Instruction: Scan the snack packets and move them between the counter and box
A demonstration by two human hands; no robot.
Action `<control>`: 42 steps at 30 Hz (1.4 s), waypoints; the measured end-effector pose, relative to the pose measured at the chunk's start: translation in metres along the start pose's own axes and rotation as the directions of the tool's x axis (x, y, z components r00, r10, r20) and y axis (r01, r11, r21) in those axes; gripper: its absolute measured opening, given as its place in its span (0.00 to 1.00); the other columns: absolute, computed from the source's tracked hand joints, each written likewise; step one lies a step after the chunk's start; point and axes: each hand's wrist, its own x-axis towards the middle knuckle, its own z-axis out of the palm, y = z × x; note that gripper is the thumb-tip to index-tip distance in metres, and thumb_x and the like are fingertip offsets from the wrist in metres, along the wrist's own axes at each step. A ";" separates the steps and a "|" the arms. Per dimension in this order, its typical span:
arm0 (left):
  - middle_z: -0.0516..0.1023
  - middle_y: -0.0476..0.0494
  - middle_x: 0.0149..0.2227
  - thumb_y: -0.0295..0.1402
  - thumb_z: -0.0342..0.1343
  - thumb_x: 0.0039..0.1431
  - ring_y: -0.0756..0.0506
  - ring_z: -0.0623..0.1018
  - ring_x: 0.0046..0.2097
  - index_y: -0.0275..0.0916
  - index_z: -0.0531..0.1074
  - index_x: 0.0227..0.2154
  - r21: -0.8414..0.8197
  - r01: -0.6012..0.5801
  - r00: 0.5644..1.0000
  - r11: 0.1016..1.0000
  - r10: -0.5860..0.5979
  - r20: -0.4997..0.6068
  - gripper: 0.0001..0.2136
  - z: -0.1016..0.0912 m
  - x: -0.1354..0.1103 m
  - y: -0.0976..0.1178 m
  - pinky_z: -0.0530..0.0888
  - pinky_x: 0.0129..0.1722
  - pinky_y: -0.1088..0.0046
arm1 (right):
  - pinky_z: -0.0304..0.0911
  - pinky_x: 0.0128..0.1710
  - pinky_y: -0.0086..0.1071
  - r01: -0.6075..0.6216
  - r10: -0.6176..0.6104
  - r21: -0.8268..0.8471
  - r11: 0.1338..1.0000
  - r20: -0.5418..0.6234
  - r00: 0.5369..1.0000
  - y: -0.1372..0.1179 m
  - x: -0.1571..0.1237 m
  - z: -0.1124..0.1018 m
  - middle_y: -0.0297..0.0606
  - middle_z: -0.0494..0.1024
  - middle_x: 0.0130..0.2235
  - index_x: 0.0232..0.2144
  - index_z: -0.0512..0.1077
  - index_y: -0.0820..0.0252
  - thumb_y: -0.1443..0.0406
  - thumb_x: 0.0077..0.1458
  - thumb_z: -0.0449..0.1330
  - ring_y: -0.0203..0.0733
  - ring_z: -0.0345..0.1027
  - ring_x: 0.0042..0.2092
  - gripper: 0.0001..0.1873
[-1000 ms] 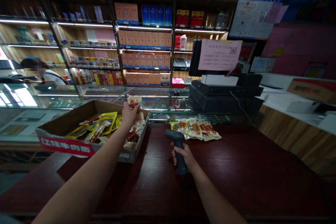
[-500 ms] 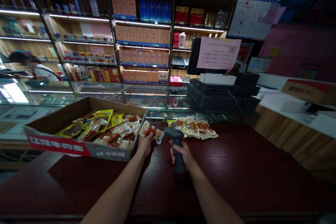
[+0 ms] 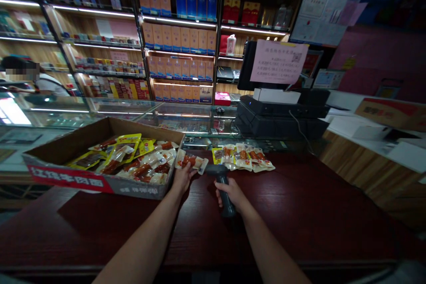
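Note:
My left hand [image 3: 183,178] is closed on a clear snack packet [image 3: 192,162] with reddish sausage inside, held just right of the cardboard box [image 3: 76,179]. The box lies on the dark red counter [image 3: 299,217] and holds several yellow and clear snack packets [image 3: 133,159]. My right hand [image 3: 232,194] grips the handle of a black barcode scanner [image 3: 220,182], whose head is close to the held packet. A small pile of similar packets [image 3: 244,158] rests on the counter beyond the scanner.
A black register with a monitor and a pink notice [image 3: 279,97] stands at the back right. Glass display cases [image 3: 100,115] and lit shelves of cartons [image 3: 179,44] run behind. Another person [image 3: 23,80] is at the far left.
My left hand lifted a packet out of the box, carried it right and down, and now holds it in front of the scanner. The right hand with the scanner stayed almost still.

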 end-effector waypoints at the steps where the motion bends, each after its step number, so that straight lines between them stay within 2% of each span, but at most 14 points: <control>1: 0.77 0.40 0.41 0.35 0.62 0.46 0.42 0.77 0.44 0.39 0.68 0.43 0.000 -0.002 1.000 1.000 0.002 0.001 0.19 0.000 0.000 0.000 0.74 0.42 0.60 | 0.59 0.13 0.27 -0.006 0.006 -0.005 1.000 -0.003 1.000 0.000 0.000 0.000 0.29 0.71 0.16 0.30 0.65 0.62 0.55 0.38 0.63 0.34 0.62 0.14 0.20; 4: 0.77 0.40 0.42 0.33 0.61 0.47 0.43 0.77 0.43 0.38 0.68 0.42 -0.022 -0.011 1.000 1.000 0.011 -0.003 0.17 0.001 0.000 0.000 0.74 0.41 0.59 | 0.59 0.12 0.27 -0.014 0.014 -0.010 1.000 -0.019 1.000 0.001 0.000 0.000 0.30 0.70 0.16 0.27 0.65 0.62 0.55 0.38 0.63 0.34 0.62 0.14 0.19; 9: 0.76 0.41 0.43 0.28 0.58 0.49 0.45 0.77 0.41 0.39 0.68 0.40 -0.062 0.014 0.995 0.998 -0.020 -0.097 0.13 0.004 -0.001 0.001 0.74 0.42 0.60 | 0.59 0.12 0.27 0.005 -0.005 -0.013 1.000 -0.023 1.000 0.000 0.000 -0.001 0.31 0.70 0.16 0.24 0.65 0.63 0.55 0.39 0.62 0.34 0.62 0.14 0.18; 14: 0.75 0.40 0.46 0.30 0.58 0.50 0.44 0.76 0.44 0.39 0.68 0.41 -0.031 0.006 0.999 0.999 -0.007 -0.040 0.14 0.006 -0.004 0.004 0.75 0.40 0.62 | 0.59 0.13 0.27 -0.005 0.004 -0.007 1.000 -0.028 1.000 0.002 0.002 -0.002 0.31 0.70 0.16 0.24 0.64 0.62 0.54 0.38 0.63 0.34 0.62 0.14 0.18; 17: 0.76 0.42 0.43 0.30 0.58 0.50 0.45 0.77 0.41 0.40 0.68 0.41 -0.029 0.001 0.999 1.000 -0.002 -0.040 0.14 0.006 -0.006 0.007 0.75 0.38 0.63 | 0.58 0.13 0.27 0.006 -0.006 0.003 1.000 -0.035 0.999 0.003 0.003 -0.001 0.31 0.70 0.15 0.25 0.64 0.62 0.54 0.38 0.64 0.34 0.62 0.14 0.19; 21: 0.77 0.48 0.35 0.27 0.58 0.50 0.48 0.78 0.34 0.41 0.67 0.38 -0.057 0.032 0.994 0.998 -0.038 -0.106 0.12 0.010 -0.005 0.008 0.76 0.35 0.64 | 0.59 0.13 0.27 0.028 -0.022 0.070 0.997 -0.079 0.997 -0.003 0.000 -0.003 0.30 0.70 0.16 0.28 0.65 0.62 0.54 0.37 0.64 0.34 0.62 0.14 0.20; 25: 0.75 0.49 0.27 0.26 0.57 0.52 0.51 0.75 0.24 0.37 0.67 0.33 -0.071 0.142 0.981 0.987 -0.150 -0.121 0.06 0.030 0.002 0.004 0.75 0.28 0.70 | 0.59 0.14 0.26 0.080 -0.065 0.101 0.992 -0.141 0.988 -0.025 -0.009 -0.016 0.29 0.70 0.16 0.27 0.66 0.62 0.54 0.39 0.64 0.33 0.62 0.14 0.19; 27: 0.75 0.48 0.25 0.25 0.56 0.52 0.52 0.74 0.22 0.35 0.67 0.32 -0.060 0.173 0.977 0.983 -0.179 -0.112 0.05 0.049 0.009 -0.001 0.74 0.25 0.74 | 0.59 0.13 0.26 0.109 -0.092 0.089 0.990 -0.178 0.980 -0.038 -0.015 -0.028 0.29 0.69 0.15 0.25 0.66 0.62 0.54 0.39 0.64 0.33 0.61 0.14 0.18; 29: 0.75 0.46 0.25 0.23 0.56 0.49 0.51 0.74 0.23 0.34 0.68 0.31 -0.031 0.198 0.978 0.980 -0.199 -0.054 0.05 0.072 0.018 -0.007 0.73 0.24 0.75 | 0.60 0.13 0.27 0.150 -0.125 0.096 0.984 -0.225 0.966 -0.048 -0.021 -0.043 0.29 0.70 0.16 0.26 0.65 0.62 0.55 0.38 0.64 0.33 0.62 0.14 0.19; 32: 0.76 0.43 0.26 0.23 0.58 0.44 0.49 0.76 0.26 0.33 0.70 0.28 0.113 0.205 0.973 0.972 -0.215 0.080 0.06 0.105 0.034 -0.022 0.74 0.28 0.73 | 0.62 0.13 0.28 0.202 -0.162 0.117 0.972 -0.284 0.945 -0.057 -0.028 -0.067 0.29 0.71 0.16 0.28 0.66 0.62 0.55 0.37 0.65 0.34 0.62 0.15 0.20; 35: 0.76 0.42 0.26 0.29 0.62 0.41 0.45 0.77 0.30 0.33 0.72 0.25 0.410 0.084 0.977 0.908 -0.156 0.145 0.07 0.127 0.050 -0.039 0.73 0.32 0.69 | 0.62 0.13 0.28 0.232 -0.177 0.134 0.964 -0.329 0.928 -0.058 -0.033 -0.086 0.29 0.71 0.16 0.29 0.66 0.62 0.54 0.36 0.66 0.34 0.62 0.14 0.21; 37: 0.76 0.40 0.27 0.31 0.64 0.37 0.40 0.77 0.36 0.34 0.72 0.22 0.529 0.016 0.984 0.848 -0.108 0.142 0.08 0.133 0.058 -0.049 0.72 0.37 0.66 | 0.62 0.12 0.27 0.245 -0.183 0.146 0.958 -0.347 0.920 -0.057 -0.034 -0.094 0.29 0.71 0.16 0.29 0.66 0.62 0.54 0.36 0.66 0.34 0.62 0.14 0.22; 39: 0.77 0.38 0.33 0.31 0.65 0.34 0.37 0.75 0.45 0.35 0.73 0.23 0.618 -0.063 0.994 0.784 -0.006 0.109 0.10 0.134 0.063 -0.059 0.69 0.43 0.65 | 0.62 0.12 0.27 0.250 -0.185 0.149 0.957 -0.353 0.917 -0.056 -0.035 -0.099 0.29 0.70 0.16 0.29 0.66 0.62 0.53 0.35 0.66 0.34 0.62 0.14 0.22; 42: 0.76 0.36 0.40 0.34 0.63 0.40 0.37 0.70 0.52 0.38 0.75 0.29 0.789 -0.192 0.980 0.583 0.159 0.122 0.11 0.133 0.065 -0.070 0.63 0.51 0.65 | 0.61 0.12 0.27 0.239 -0.177 0.144 0.960 -0.350 0.920 -0.056 -0.037 -0.102 0.29 0.70 0.15 0.27 0.65 0.62 0.53 0.35 0.66 0.33 0.62 0.14 0.22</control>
